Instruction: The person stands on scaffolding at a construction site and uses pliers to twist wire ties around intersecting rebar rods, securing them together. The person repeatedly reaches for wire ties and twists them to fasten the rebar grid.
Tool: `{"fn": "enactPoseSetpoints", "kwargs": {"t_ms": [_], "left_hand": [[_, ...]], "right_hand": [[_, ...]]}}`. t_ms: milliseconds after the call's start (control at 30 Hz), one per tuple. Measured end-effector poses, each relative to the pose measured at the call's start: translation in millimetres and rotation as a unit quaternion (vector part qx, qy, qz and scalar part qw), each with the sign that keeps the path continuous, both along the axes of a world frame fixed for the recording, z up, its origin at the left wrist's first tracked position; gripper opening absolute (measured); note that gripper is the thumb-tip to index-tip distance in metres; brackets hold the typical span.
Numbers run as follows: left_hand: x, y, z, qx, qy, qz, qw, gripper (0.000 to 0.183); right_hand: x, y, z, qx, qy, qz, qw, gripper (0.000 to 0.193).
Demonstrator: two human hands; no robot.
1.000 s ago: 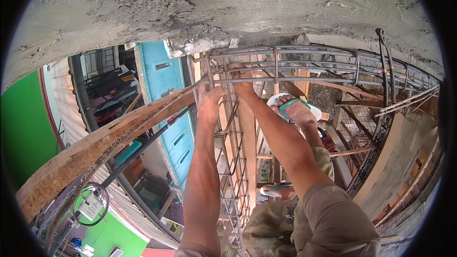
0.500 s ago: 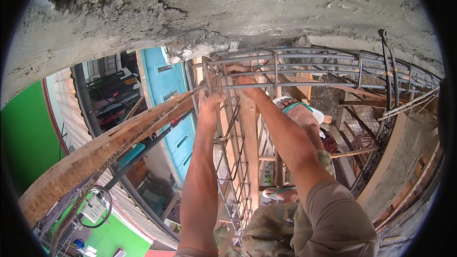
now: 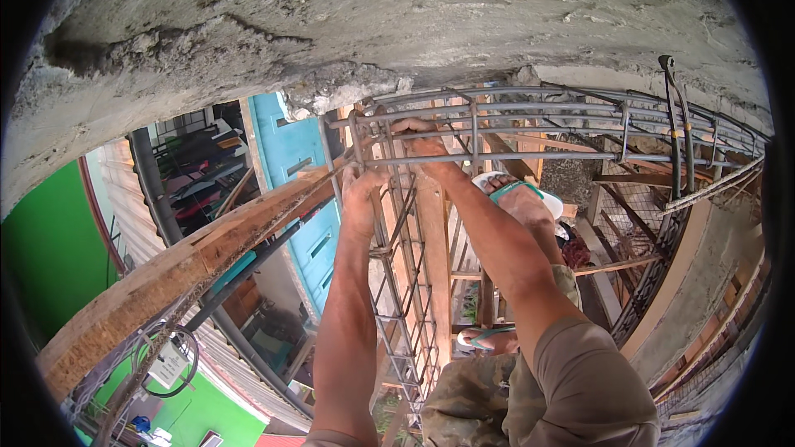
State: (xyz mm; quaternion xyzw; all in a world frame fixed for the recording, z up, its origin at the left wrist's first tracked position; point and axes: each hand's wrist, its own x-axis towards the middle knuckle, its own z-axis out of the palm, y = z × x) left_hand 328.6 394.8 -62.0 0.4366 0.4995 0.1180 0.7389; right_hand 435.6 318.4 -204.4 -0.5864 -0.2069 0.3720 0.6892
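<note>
A horizontal steel rebar cage runs from the middle to the right below a rough concrete face. Its left end meets an upright rebar cage that drops between my arms. My left hand is closed around the bars at this corner, its fingertips partly hidden behind the steel. My right hand reaches in among the horizontal bars, fingers curled toward the corner; what they pinch is too small to make out. Black long-handled pincers stand hooked in the cage at the right, apart from both hands.
A thick wooden beam slants from the lower left to the corner. Overhead is rough concrete. My sandalled foot rests on timber framing well above lower ground. A blue door and corrugated roofing lie below left.
The view has shifted slightly. Both hands stay at the corner of the cages, and the right hand's fingers have moved a little among the bars.
</note>
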Motion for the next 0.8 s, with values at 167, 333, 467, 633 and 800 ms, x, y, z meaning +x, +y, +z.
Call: {"fn": "enactPoseSetpoints", "kwargs": {"t_ms": [167,333,467,633,800], "left_hand": [[-11,3,-12,0.040,0.034,-0.027,0.998,0.032],[-12,5,-14,0.064,0.035,-0.054,0.996,0.032],[-2,2,-5,0.033,0.011,-0.038,0.999,0.047],[7,2,8,0.009,0.007,-0.032,0.999,0.067],[5,3,2,0.029,-0.005,-0.034,0.999,0.060]], "right_hand": [[3,-5,9,-0.046,-0.152,0.065,0.985,0.014],[-14,-6,8,-0.059,0.083,0.005,0.995,0.020],[-49,-6,15,-0.149,0.050,-0.112,0.981,0.019],[-64,-13,61,-0.214,-0.142,-0.077,0.963,0.032],[-34,-10,92,-0.288,-0.200,0.101,0.931,0.054]]}}
